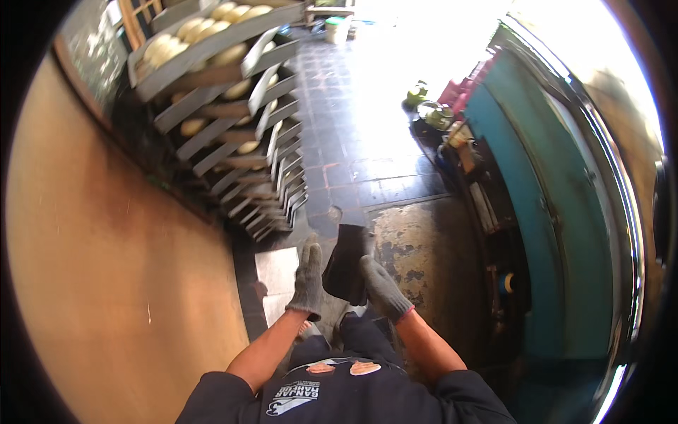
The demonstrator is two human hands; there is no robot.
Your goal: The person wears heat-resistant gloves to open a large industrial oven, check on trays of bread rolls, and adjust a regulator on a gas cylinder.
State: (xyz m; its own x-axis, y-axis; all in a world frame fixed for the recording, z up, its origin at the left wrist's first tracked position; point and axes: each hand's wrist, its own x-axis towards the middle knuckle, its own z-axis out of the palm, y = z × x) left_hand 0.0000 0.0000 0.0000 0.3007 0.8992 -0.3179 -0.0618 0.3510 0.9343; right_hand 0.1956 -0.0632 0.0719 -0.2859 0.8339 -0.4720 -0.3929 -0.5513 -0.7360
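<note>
Both of my hands wear grey knitted gloves and are in front of my waist. My right hand [385, 286] grips the right side of a black rectangular object [345, 272]; its exact kind is too dark to make out. The thumb lies along its near face, and the other fingers are hidden. My left hand [307, 279] stands upright close to the object's left side, fingers stretched out with nothing in them. Whether it touches the object, I cannot tell.
Left ahead rises a tall stack of trays [212, 71] with pale dough buns [205, 30] on top. A broad tan surface [127, 261] fills the left side. Along the right runs a teal cabinet [551, 191], beside cluttered shelves. Dark tiles [325, 127] cover the floor ahead.
</note>
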